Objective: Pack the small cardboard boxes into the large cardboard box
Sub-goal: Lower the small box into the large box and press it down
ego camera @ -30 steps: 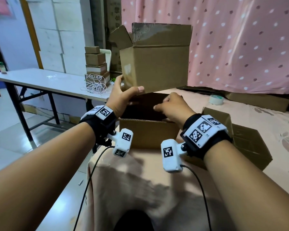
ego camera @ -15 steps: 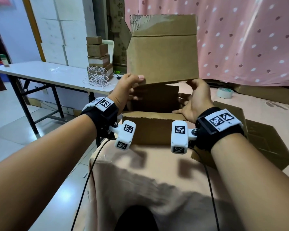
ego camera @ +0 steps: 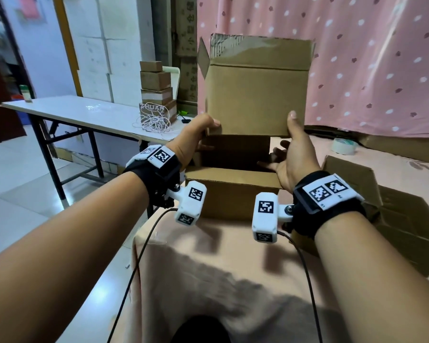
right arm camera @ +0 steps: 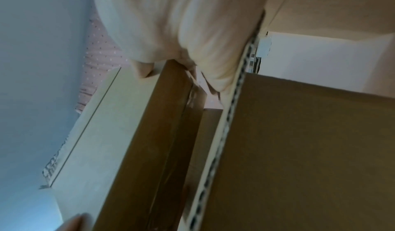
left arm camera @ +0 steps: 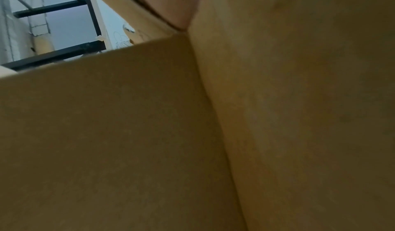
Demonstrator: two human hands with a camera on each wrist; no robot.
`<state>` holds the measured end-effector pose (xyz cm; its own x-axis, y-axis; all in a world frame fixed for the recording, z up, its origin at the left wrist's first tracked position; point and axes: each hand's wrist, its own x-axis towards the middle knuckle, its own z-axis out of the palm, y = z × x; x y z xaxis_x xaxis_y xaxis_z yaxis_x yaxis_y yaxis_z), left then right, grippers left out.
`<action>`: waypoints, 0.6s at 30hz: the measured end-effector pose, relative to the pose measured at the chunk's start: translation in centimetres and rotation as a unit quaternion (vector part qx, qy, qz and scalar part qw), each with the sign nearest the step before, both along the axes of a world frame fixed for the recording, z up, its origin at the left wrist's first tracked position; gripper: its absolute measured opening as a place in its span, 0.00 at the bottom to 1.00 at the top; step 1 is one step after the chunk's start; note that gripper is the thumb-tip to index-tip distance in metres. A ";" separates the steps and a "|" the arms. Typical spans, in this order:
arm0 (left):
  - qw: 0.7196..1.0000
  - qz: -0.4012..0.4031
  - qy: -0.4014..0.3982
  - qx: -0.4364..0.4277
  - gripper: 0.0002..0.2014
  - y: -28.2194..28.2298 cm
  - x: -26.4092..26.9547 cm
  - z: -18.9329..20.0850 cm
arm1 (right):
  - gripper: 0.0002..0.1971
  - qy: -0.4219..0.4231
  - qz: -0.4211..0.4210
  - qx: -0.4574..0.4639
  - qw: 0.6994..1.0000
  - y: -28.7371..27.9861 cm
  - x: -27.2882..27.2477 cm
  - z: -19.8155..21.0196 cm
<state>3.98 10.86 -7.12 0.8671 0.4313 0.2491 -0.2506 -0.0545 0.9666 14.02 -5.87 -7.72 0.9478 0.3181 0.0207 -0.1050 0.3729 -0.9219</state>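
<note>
A brown cardboard box [ego camera: 256, 95] with its top flaps open hangs upright in the air, held by both hands at its bottom corners. My left hand [ego camera: 198, 137] grips the lower left corner, thumb on the front face. At the lower right corner my right hand [ego camera: 294, 147] holds it, thumb up the front and fingers spread beneath. Directly below stands an open cardboard box [ego camera: 233, 191] on the cloth-covered table, its inside dark. The left wrist view is filled by cardboard [left arm camera: 107, 133] and palm. In the right wrist view the held box [right arm camera: 299, 150] shows from below.
Several small cardboard boxes [ego camera: 156, 90] are stacked on a white folding table [ego camera: 72, 110] at the left, beside a tangle of white cord [ego camera: 154, 121]. Another brown box [ego camera: 406, 219] lies at the right. A tape roll [ego camera: 344, 146] sits near the pink dotted curtain [ego camera: 369, 58].
The held box has risen and turned square to me. My right hand has slid from under its middle to its lower right corner; the left hand kept its grip.
</note>
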 end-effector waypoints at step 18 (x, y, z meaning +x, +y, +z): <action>0.995 0.029 0.020 -0.089 0.42 0.0 -0.9 -0.8 | 0.42 -0.154 -0.079 -0.183 0.968 0.1 -2.7 -0.2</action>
<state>3.09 10.89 -7.88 0.8474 0.5145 0.1308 -0.2139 0.1053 0.9712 11.33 -5.81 -7.94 0.9521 0.2096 0.2228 0.2269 0.0044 -0.9739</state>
